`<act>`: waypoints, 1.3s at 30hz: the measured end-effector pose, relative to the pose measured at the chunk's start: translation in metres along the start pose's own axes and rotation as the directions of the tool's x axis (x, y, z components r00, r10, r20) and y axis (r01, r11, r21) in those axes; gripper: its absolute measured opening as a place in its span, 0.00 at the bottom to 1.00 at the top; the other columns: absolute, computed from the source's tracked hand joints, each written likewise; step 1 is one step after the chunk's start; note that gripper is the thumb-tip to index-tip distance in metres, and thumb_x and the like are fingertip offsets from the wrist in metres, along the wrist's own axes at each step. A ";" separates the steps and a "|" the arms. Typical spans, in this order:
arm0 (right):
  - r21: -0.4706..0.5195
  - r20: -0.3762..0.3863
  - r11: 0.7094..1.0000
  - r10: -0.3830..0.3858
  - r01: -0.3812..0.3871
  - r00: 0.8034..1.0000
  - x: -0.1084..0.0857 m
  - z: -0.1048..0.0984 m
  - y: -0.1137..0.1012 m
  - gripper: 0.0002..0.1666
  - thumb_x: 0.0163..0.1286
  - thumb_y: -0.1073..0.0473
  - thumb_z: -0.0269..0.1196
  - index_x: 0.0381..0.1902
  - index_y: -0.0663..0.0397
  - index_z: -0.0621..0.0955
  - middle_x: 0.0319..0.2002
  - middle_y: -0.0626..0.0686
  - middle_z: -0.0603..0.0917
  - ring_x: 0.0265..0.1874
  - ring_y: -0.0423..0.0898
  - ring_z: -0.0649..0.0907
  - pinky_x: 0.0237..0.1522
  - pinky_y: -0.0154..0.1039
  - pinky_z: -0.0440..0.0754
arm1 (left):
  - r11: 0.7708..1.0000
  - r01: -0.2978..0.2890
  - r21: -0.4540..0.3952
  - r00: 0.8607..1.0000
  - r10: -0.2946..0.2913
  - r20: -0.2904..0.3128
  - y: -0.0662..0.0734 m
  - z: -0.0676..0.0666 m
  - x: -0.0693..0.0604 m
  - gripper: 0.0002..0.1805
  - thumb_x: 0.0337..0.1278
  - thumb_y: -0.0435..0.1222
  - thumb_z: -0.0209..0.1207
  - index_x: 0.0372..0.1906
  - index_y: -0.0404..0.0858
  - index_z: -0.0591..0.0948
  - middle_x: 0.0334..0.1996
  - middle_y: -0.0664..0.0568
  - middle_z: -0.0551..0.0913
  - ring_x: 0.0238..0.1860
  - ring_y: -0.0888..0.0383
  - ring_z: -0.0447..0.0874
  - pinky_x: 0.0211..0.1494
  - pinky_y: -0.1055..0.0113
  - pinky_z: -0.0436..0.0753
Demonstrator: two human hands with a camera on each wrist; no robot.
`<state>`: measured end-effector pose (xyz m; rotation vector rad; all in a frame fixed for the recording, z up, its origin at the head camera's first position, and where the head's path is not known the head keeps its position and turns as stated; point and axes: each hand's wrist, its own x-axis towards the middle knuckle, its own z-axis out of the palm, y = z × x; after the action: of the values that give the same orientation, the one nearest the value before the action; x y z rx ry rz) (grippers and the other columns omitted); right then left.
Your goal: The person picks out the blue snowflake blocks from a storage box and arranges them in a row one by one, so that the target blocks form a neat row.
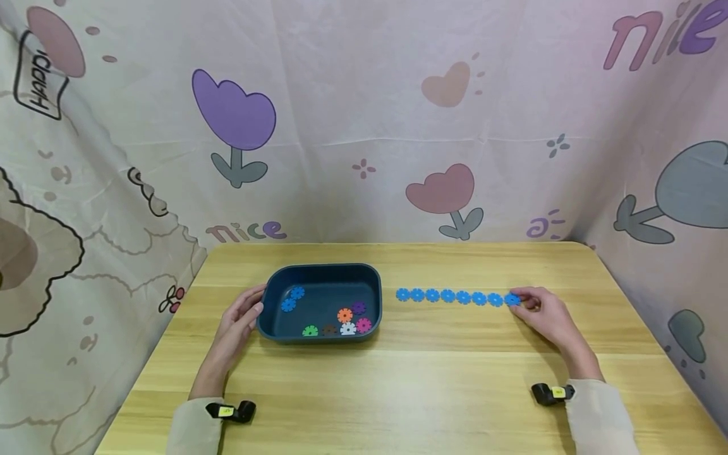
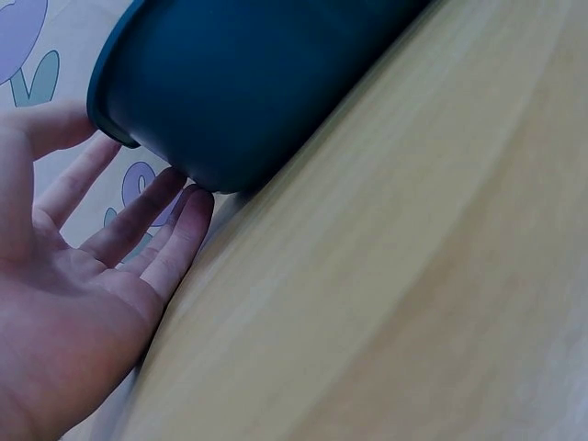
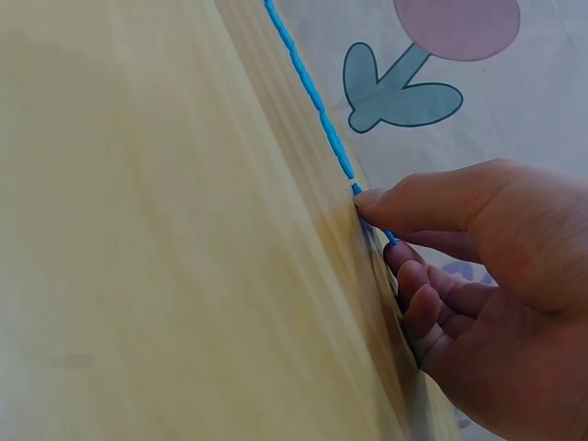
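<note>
A dark blue-green plastic bin [image 1: 318, 338] stands on the table's left half. My left hand [image 1: 239, 319] rests against its left end, with fairly straight fingers touching the outer wall and the thumb at the rim. In the left wrist view the fingertips [image 2: 195, 207] meet the bin's lower wall [image 2: 230, 101]. To the bin's right, several blue notched discs [image 1: 447, 296] lie in a line. At the line's right end my right hand [image 1: 543, 313] pinches a blue disc [image 1: 514, 299] between thumb and fingers. The right wrist view shows the row [image 3: 312, 92] edge-on.
Inside the bin lie two blue discs [image 1: 289, 305], plus orange [image 1: 344, 315], purple [image 1: 359, 307], pink [image 1: 363, 325], white [image 1: 348, 328], brown [image 1: 329, 330] and green [image 1: 309, 330] ones. A printed curtain [image 1: 341, 126] hangs behind the wooden table [image 1: 409, 398].
</note>
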<state>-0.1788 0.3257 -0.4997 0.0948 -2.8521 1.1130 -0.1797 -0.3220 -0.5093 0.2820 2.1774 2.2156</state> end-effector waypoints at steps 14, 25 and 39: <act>0.018 -0.047 1.000 -0.007 0.007 0.999 -0.002 -0.002 -0.001 0.22 0.71 0.60 0.69 0.59 0.64 0.82 0.46 0.60 0.83 0.37 0.44 0.78 0.37 0.31 0.75 | 1.000 -0.004 0.008 1.000 0.005 -0.003 0.000 0.001 0.001 0.25 0.82 0.34 0.47 0.76 0.32 0.64 0.70 0.47 0.71 0.66 0.59 0.73 0.60 0.71 0.78; 0.096 -0.149 0.988 -0.102 0.117 0.983 -0.005 -0.013 -0.029 0.16 0.72 0.65 0.67 0.55 0.66 0.83 0.44 0.62 0.85 0.39 0.30 0.78 0.40 0.19 0.76 | 1.000 0.008 0.024 1.000 -0.008 -0.005 0.001 0.002 -0.001 0.26 0.82 0.36 0.47 0.77 0.33 0.63 0.70 0.47 0.70 0.66 0.61 0.72 0.61 0.71 0.78; 0.179 -0.112 0.960 -0.197 0.215 0.974 -0.008 -0.002 -0.081 0.15 0.71 0.68 0.67 0.54 0.63 0.83 0.41 0.57 0.85 0.39 0.34 0.82 0.40 0.27 0.83 | 1.000 -0.013 0.002 1.000 0.013 -0.004 0.000 0.002 0.000 0.26 0.82 0.34 0.47 0.77 0.32 0.63 0.73 0.37 0.65 0.69 0.56 0.70 0.62 0.70 0.77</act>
<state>-0.1638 0.2678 -0.4442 0.3348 -2.5770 1.3032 -0.1794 -0.3202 -0.5094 0.2927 2.1856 2.2231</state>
